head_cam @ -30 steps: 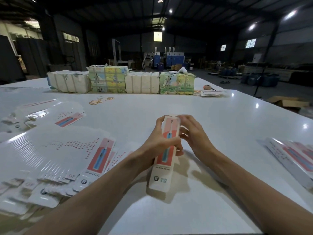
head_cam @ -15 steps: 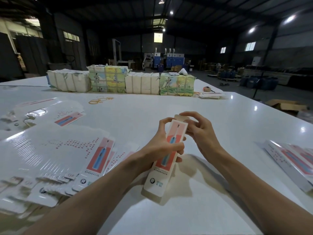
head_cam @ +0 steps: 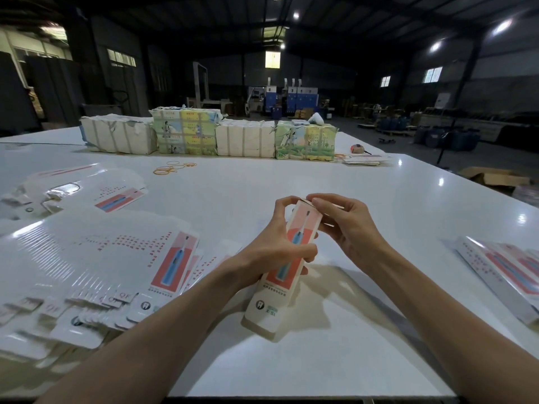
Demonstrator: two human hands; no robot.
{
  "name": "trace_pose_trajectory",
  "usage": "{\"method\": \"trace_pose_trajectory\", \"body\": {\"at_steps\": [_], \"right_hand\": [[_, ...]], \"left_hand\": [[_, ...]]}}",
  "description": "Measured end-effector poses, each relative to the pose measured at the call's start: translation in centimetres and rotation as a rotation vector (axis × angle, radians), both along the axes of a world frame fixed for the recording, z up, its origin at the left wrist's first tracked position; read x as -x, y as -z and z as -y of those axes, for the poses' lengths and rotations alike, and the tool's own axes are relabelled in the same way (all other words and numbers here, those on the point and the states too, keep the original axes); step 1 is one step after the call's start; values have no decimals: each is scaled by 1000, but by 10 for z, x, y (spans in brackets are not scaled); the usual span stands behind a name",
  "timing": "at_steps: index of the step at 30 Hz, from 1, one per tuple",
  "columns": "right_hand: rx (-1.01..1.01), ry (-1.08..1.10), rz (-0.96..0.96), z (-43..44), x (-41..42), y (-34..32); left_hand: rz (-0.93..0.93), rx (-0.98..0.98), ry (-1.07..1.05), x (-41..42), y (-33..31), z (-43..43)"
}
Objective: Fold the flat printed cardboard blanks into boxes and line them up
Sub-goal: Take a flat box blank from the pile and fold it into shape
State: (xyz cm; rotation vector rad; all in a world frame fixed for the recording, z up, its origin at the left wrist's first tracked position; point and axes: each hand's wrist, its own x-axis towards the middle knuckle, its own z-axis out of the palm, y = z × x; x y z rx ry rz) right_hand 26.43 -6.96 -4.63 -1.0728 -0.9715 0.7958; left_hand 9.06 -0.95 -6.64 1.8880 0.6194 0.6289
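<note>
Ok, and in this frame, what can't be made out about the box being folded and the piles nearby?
Head view only.
The far end flap of the box: covered by fingertips of the left hand and right hand; tucked or not, cannot tell.
Small print on the box: too small.
The flat blanks at left: nearest ones blurred, cut by the frame edge.
The right pile: cut by the right edge.

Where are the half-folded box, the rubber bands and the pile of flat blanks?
half-folded box (head_cam: 304, 227): head view, upper printed front face.
rubber bands (head_cam: 164, 170): head view, middle of the loose cluster.
pile of flat blanks (head_cam: 96, 258): head view, white top sheet.
</note>
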Motion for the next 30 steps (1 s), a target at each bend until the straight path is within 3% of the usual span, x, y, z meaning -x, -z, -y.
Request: {"method": "trace_pose_trajectory", "body": {"at_steps": [8, 17, 24, 30], "right_hand": [[10, 33, -24, 2, -1, -4], [23, 61, 86, 0, -1, -1], [9, -84, 125, -1, 2, 3], [-66, 46, 231, -4, 6, 10]], "left_hand": [[-1, -22, 35, 0, 2, -4], [5, -38, 33, 0, -1, 0], [26, -52, -45, 0, 3, -8], [129, 73, -52, -1, 6, -17]]}}
